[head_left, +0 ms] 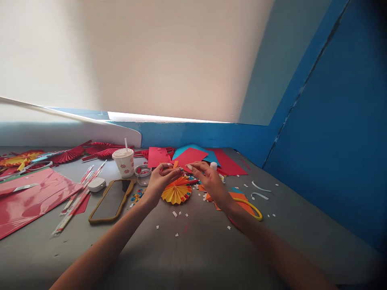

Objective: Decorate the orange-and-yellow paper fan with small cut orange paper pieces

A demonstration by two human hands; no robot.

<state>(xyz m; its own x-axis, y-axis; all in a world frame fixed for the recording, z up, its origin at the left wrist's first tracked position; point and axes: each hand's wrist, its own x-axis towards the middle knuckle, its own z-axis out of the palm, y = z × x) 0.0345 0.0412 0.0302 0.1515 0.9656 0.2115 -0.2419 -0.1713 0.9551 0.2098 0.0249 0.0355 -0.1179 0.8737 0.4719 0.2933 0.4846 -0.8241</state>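
My left hand (161,179) and my right hand (207,179) are raised together over a grey table (193,241). Both pinch a small orange paper strip (175,164) between their fingertips. Just below them lies a yellow and orange pleated paper fan (176,191). Small white and coloured paper scraps (178,213) lie scattered around the fan.
Red and blue paper sheets (193,156) lie behind the hands. A white cup with a straw (123,161), tape rolls (142,171), a mirror-like tray (110,201), straws (75,199), a red sheet (27,197) and red fans (87,152) are on the left. Yellow-handled scissors (249,207) lie right.
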